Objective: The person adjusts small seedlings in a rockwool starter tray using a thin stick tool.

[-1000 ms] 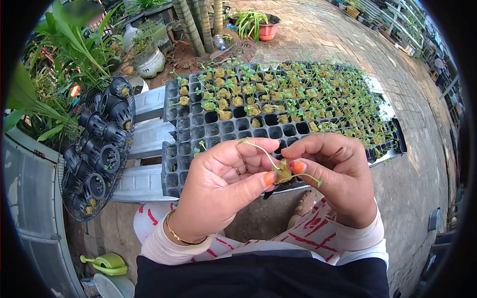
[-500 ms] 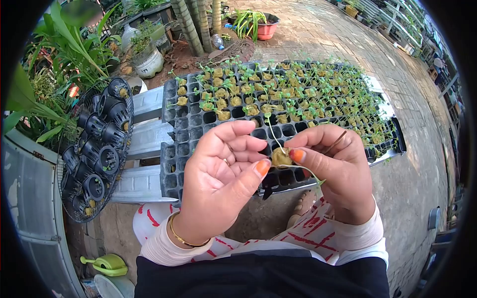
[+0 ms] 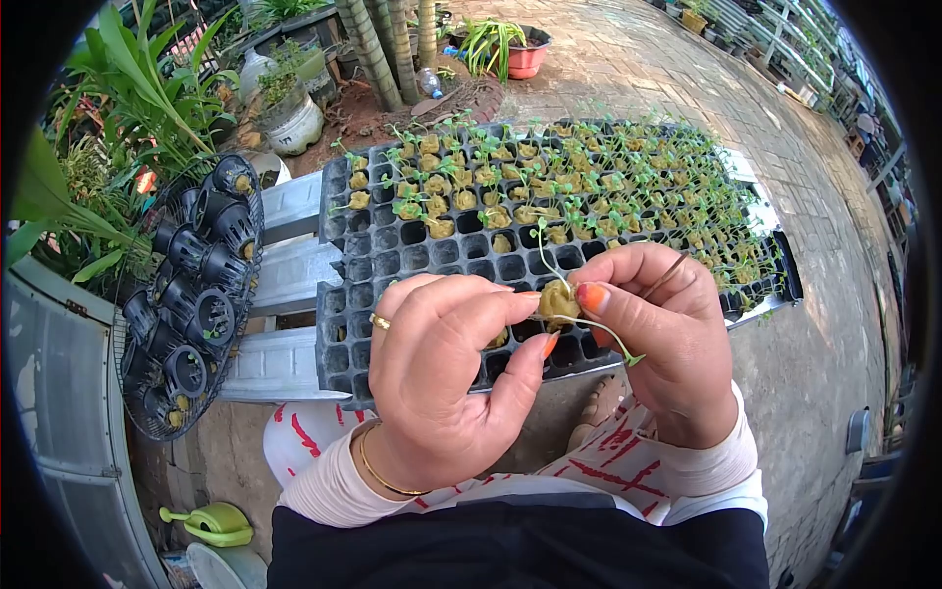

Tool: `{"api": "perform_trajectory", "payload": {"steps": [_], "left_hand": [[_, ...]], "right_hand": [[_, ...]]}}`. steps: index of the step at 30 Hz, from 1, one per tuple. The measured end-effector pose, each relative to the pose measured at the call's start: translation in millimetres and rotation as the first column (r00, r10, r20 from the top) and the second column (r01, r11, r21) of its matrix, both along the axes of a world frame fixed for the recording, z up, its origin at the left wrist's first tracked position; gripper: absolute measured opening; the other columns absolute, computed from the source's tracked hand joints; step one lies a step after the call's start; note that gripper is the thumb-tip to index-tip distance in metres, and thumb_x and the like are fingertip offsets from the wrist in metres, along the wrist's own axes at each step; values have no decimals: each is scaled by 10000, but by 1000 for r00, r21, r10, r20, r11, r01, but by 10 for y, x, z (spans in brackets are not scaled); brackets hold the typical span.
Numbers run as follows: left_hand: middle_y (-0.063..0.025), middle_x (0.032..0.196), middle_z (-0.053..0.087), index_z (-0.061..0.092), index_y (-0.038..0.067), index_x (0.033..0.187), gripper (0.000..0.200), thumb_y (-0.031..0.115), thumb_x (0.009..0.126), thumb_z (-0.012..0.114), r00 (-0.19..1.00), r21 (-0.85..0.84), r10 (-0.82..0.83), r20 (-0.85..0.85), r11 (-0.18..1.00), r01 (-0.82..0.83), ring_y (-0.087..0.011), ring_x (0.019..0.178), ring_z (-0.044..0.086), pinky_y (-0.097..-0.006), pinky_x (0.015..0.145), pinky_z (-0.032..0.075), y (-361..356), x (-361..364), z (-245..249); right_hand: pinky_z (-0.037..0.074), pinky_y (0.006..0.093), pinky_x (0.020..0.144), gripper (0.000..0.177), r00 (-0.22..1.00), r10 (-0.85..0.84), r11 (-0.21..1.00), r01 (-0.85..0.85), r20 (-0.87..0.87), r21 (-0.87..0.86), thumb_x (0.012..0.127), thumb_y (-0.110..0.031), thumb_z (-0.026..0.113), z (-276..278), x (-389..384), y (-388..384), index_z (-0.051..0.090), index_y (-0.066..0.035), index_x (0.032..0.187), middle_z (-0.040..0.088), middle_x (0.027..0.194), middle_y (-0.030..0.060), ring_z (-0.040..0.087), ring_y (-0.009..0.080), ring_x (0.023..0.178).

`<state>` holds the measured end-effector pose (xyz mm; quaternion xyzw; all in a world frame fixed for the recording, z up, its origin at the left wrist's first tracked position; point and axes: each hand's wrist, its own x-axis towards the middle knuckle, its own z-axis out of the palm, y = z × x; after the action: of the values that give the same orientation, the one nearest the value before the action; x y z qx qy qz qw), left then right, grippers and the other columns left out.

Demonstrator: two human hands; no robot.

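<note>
Over the seedling tray [image 3: 388,263], my right hand [image 3: 667,339] pinches a brownish growing plug [image 3: 559,302] between thumb and index finger. Two thin pale seedlings come out of the plug, one standing up and one drooping right. A thin brown stick [image 3: 665,277] also pokes up between the fingers of this hand. My left hand [image 3: 446,363] comes in from the left, its curled index finger and thumb apart, tips right at the plug's left side. Beneath the hands lie tray cells, a few holding plugs.
A black mesh basket [image 3: 253,236] of black net pots [image 3: 214,312] stands at the left beside the slatted silver bench [image 3: 280,365]. A green watering can [image 3: 218,523] sits on the ground. Potted plants and tree trunks [image 3: 371,49] are beyond the tray.
My left hand has turned from palm-up to palm-down and moved right, bringing its thumb and index fingertip to the plug. My right hand stays nearly in place with the plug.
</note>
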<state>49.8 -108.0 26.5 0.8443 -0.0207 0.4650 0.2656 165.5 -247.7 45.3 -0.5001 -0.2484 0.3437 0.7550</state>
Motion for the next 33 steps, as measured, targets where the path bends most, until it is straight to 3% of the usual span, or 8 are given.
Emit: {"api": "perform_trajectory", "payload": {"steps": [3, 8, 14, 24, 30, 33], "left_hand": [[-111, 882, 610, 616, -1, 928, 301, 37, 669, 764, 1000, 73, 11, 6, 997, -12, -238, 798, 565, -324, 732, 445, -3, 13, -23], [-85, 842, 638, 654, 34, 907, 312, 10, 619, 771, 998, -52, 7, 55, 999, -4, -252, 756, 579, -336, 679, 466, -4, 62, -67], [-89, 849, 648, 649, 19, 903, 276, -11, 644, 739, 999, -205, -50, 1, 977, 49, -245, 769, 591, -325, 682, 469, -3, 49, -91], [-103, 846, 647, 641, 7, 894, 256, -30, 651, 714, 996, -288, -76, 43, 954, 86, -241, 764, 595, -321, 677, 472, -23, 82, -172], [-95, 831, 640, 636, 0, 896, 240, -32, 667, 700, 995, -318, -91, 43, 943, 100, -197, 721, 572, -280, 632, 467, -14, 97, -218], [-88, 847, 638, 637, -4, 903, 224, -34, 688, 691, 992, -421, -120, 34, 898, 123, -153, 708, 554, -255, 620, 464, -28, 80, -243]], "right_hand": [[481, 220, 728, 115, 1000, 1, 1000, -1, 19, 16, 857, 3, 617, -11, -19, 15, 620, 61, 956, 661, 909, 99, 606, 103, 809], [483, 216, 718, 119, 999, -21, 1000, 20, 45, 14, 855, 0, 623, -38, -61, 39, 618, 66, 954, 659, 905, 93, 604, 96, 796], [493, 211, 726, 149, 996, -34, 999, 35, 78, -10, 841, 21, 625, -40, -83, 71, 618, 72, 980, 659, 912, 85, 608, 90, 810], [490, 202, 697, 174, 992, -38, 998, 44, 117, -44, 808, 27, 649, -79, -75, 105, 628, 71, 975, 661, 903, 84, 601, 77, 777], [465, 185, 657, 200, 982, -101, 992, 112, 158, -62, 795, 49, 620, -50, -130, 156, 605, 55, 995, 640, 873, 60, 572, 53, 746], [439, 173, 623, 243, 974, -114, 987, 133, 195, -87, 789, 59, 604, -38, -143, 152, 573, 43, 1030, 617, 858, 39, 542, 35, 716]]}}
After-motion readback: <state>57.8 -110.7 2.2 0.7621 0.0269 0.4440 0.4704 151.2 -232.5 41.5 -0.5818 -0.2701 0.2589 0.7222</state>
